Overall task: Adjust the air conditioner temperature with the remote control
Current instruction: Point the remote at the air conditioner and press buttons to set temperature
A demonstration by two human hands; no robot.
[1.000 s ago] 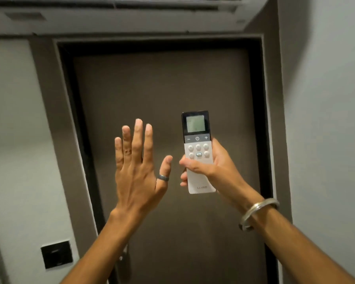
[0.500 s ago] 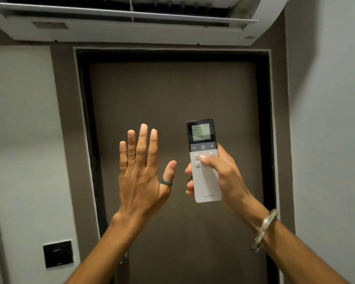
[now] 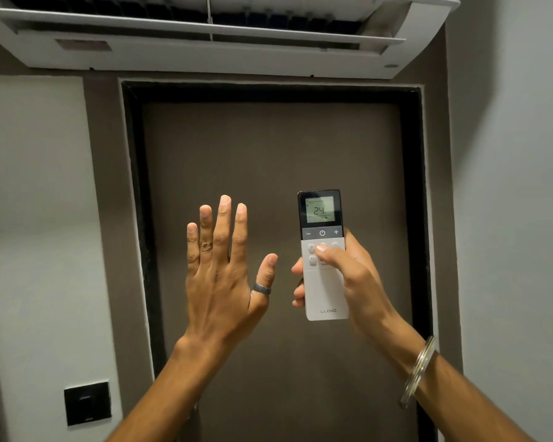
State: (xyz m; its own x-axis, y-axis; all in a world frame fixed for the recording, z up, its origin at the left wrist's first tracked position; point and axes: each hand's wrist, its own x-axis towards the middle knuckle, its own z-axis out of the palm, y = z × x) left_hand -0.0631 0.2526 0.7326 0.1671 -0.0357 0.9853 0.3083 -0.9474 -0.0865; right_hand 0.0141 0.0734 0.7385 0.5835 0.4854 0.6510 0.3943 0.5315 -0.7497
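Observation:
My right hand (image 3: 351,279) grips a slim white remote control (image 3: 323,298) held upright in front of a brown door. Its small screen at the top reads 24. My thumb lies across the round buttons just under the dark strip with the minus, power and plus signs. My left hand (image 3: 221,282) is raised beside the remote, fingers straight and spread, palm facing away, holding nothing; it has a dark ring on the thumb. The white air conditioner (image 3: 205,49) hangs above the door, its louvre open.
The brown door (image 3: 268,161) in a dark frame fills the middle. A black wall switch (image 3: 87,402) sits low on the left wall. A grey wall (image 3: 517,218) closes off the right side. Metal bangles circle my right wrist.
The view has tilted upward, so more of the air conditioner shows. My right thumb slid up the remote onto the buttons, and the screen now reads 24. The left hand stays raised.

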